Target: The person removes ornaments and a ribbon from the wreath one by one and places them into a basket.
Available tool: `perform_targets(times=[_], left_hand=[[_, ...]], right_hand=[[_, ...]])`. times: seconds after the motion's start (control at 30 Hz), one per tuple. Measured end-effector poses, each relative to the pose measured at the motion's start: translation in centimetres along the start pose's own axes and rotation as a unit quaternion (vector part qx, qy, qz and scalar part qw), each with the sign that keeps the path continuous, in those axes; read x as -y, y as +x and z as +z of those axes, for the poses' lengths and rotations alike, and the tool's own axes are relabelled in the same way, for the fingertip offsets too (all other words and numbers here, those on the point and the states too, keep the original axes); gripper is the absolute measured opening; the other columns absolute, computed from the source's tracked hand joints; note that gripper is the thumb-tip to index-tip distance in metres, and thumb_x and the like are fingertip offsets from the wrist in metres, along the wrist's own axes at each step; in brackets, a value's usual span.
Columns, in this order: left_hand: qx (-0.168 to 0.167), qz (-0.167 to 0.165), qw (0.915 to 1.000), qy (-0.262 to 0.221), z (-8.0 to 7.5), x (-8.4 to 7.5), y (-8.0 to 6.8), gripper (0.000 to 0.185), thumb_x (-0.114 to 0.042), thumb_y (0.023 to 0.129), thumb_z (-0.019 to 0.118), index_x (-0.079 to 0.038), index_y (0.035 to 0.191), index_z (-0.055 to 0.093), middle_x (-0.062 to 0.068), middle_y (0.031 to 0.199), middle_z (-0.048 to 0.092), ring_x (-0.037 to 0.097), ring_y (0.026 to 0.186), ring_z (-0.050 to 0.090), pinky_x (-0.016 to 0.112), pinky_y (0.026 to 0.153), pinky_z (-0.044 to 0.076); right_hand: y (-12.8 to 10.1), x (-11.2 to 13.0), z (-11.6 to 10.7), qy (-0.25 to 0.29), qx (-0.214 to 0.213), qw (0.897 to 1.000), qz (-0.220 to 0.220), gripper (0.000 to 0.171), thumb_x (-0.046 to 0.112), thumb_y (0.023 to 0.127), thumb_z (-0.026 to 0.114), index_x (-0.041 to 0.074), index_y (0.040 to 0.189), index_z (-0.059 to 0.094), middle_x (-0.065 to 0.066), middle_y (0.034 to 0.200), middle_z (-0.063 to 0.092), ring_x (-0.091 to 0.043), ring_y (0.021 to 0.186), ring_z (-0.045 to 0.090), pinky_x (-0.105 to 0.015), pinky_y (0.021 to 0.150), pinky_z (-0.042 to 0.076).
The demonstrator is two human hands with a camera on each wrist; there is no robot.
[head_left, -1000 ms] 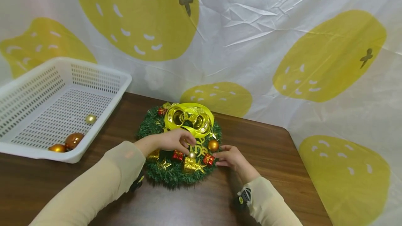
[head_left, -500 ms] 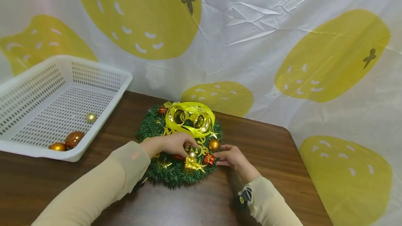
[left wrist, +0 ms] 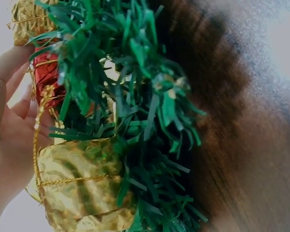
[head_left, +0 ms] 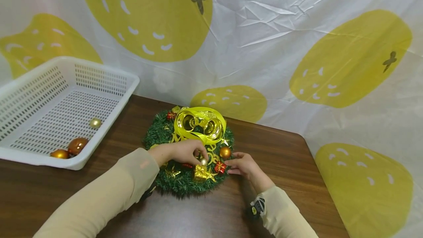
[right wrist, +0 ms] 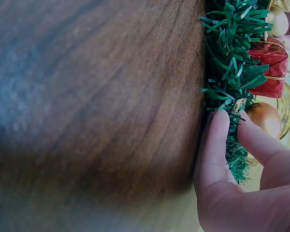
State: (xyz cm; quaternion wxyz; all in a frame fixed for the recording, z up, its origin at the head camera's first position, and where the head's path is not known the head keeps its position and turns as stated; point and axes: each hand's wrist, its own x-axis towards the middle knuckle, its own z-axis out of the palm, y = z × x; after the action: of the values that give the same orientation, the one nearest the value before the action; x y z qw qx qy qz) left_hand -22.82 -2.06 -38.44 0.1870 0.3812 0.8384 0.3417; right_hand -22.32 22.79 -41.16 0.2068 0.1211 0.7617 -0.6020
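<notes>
A green tinsel wreath [head_left: 185,150] lies flat on a dark wooden table [head_left: 281,164], near its far edge and just in front of a white cloth backdrop [head_left: 264,47] printed with big yellow shapes. The person's left hand [head_left: 183,151] rests on the middle of the wreath with its fingers curled down, the fingertips pinching a small pale-gold ball [head_left: 203,162] that sits among the decorations; the left wrist view shows the same hand [left wrist: 7,140] tucked in behind the tinsel, beside a gold foil gift box [left wrist: 79,186] and a red gift box [left wrist: 46,77]. The right hand [head_left: 242,165] lies at the wreath's right edge, the thumb and a finger closed on the tinsel fringe (the right wrist view shows this clearly, with the fingers [right wrist: 217,145] pressed against the green strands and the table). Just beyond those fingers sit an orange ball [head_left: 225,152] and a small red box [head_left: 219,167], both fixed on the wreath. A large shiny yellow ribbon bow [head_left: 199,123] crowns the wreath's far side. Well apart to the left, a white plastic basket [head_left: 99,72] stands on the table and holds two orange balls [head_left: 69,149] near its front wall and one little gold ball [head_left: 95,123] further in.
</notes>
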Motion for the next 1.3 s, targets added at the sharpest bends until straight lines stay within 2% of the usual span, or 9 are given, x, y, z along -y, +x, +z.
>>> perform_targets(times=[0.2, 0.4, 0.67, 0.83, 1.07, 1.3], left_hand=[[-0.008, -0.023, 0.9977, -0.064, -0.6, 0.0, -0.3, 0.025, -0.013, 0.086, 0.067, -0.006, 0.11, 0.066, 0.006, 0.107, 0.063, 0.01, 0.088, 0.056, 0.024, 0.078, 0.049], [-0.016, -0.024, 0.9928, -0.117, -1.1, -0.3, -0.6, 0.027, -0.011, 0.085, 0.067, -0.003, 0.111, 0.064, 0.01, 0.107, 0.065, 0.015, 0.096, 0.062, 0.025, 0.081, 0.053], [-0.026, -0.013, 0.9892, -0.144, -1.6, -0.4, -0.5, 0.027, -0.013, 0.086, 0.066, -0.003, 0.111, 0.064, 0.01, 0.106, 0.066, 0.016, 0.096, 0.063, 0.027, 0.082, 0.054], [-0.039, -0.007, 0.9896, -0.139, -1.9, -0.7, -0.7, 0.028, -0.016, 0.086, 0.067, -0.004, 0.112, 0.063, 0.01, 0.109, 0.065, 0.017, 0.099, 0.062, 0.029, 0.084, 0.053], [-0.058, -0.028, 0.9829, -0.173, -2.5, -1.0, -1.1, 0.028, -0.014, 0.086, 0.067, -0.005, 0.111, 0.063, 0.009, 0.109, 0.065, 0.017, 0.097, 0.063, 0.032, 0.084, 0.054], [-0.079, -0.027, 0.9802, -0.179, -3.3, -1.1, -1.7, 0.031, -0.015, 0.084, 0.069, -0.004, 0.112, 0.062, 0.01, 0.107, 0.065, 0.017, 0.096, 0.063, 0.035, 0.085, 0.053]], right_hand=[[0.0, -0.1, 0.1, 0.0, -0.003, 1.0, -0.004, 0.065, -0.006, 0.085, 0.06, -0.013, 0.14, 0.024, -0.007, 0.077, 0.046, -0.01, 0.059, 0.053, -0.021, 0.057, 0.056], [0.0, -0.1, 0.1, 0.006, -0.004, 1.0, -0.009, 0.064, -0.007, 0.085, 0.06, -0.013, 0.139, 0.025, -0.006, 0.076, 0.047, -0.01, 0.058, 0.053, -0.021, 0.057, 0.055], [0.0, -0.3, 0.1, 0.006, -0.005, 1.0, -0.01, 0.064, -0.006, 0.085, 0.06, -0.014, 0.138, 0.026, -0.003, 0.07, 0.047, -0.009, 0.054, 0.053, -0.021, 0.055, 0.055], [0.0, -0.3, 0.1, 0.007, -0.009, 1.0, -0.009, 0.063, -0.007, 0.085, 0.06, -0.014, 0.138, 0.026, -0.003, 0.069, 0.047, -0.009, 0.053, 0.052, -0.02, 0.054, 0.055], [-0.1, -0.3, 0.1, 0.007, -0.004, 1.0, -0.007, 0.063, -0.006, 0.085, 0.06, -0.014, 0.138, 0.025, -0.003, 0.067, 0.045, -0.008, 0.053, 0.05, -0.02, 0.054, 0.055], [-0.1, -0.1, 0.1, 0.008, -0.003, 1.0, -0.011, 0.063, -0.007, 0.085, 0.06, -0.013, 0.138, 0.026, -0.003, 0.069, 0.046, -0.008, 0.053, 0.051, -0.02, 0.055, 0.055]])
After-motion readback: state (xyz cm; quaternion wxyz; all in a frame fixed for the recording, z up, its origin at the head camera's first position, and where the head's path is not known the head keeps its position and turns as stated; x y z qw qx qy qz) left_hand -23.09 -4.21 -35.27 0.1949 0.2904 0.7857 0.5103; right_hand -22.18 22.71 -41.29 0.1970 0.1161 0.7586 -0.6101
